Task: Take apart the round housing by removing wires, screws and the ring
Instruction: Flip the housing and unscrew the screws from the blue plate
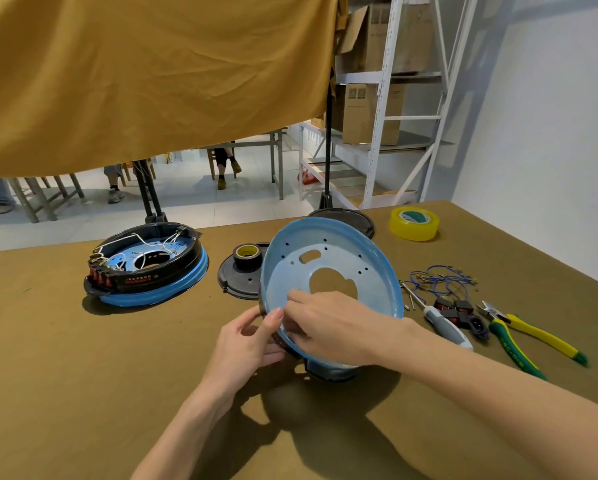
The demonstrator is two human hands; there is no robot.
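The left hand point(252, 337) grips the near-left rim of the blue housing point(328, 271), thumb over the edge and fingers curled behind it, holding it tilted up off the table point(83, 375) with its hollow side facing the camera. The right hand point(335, 323) reaches inside at the same near rim, fingers bent and pinching something too small to make out. Right of the housing lie a screwdriver point(444, 323), red-and-black switches point(458, 308), blue wires point(436, 277) and yellow-green pliers point(529, 337) whose handle lettering is unreadable. Far right stands a yellow tape roll point(414, 223). Just left of the housing a smaller tape roll point(247, 256) sits on a black disc point(233, 280). Farther left rests a second housing point(148, 268), still wired, its black ring bearing red print too blurred to read.
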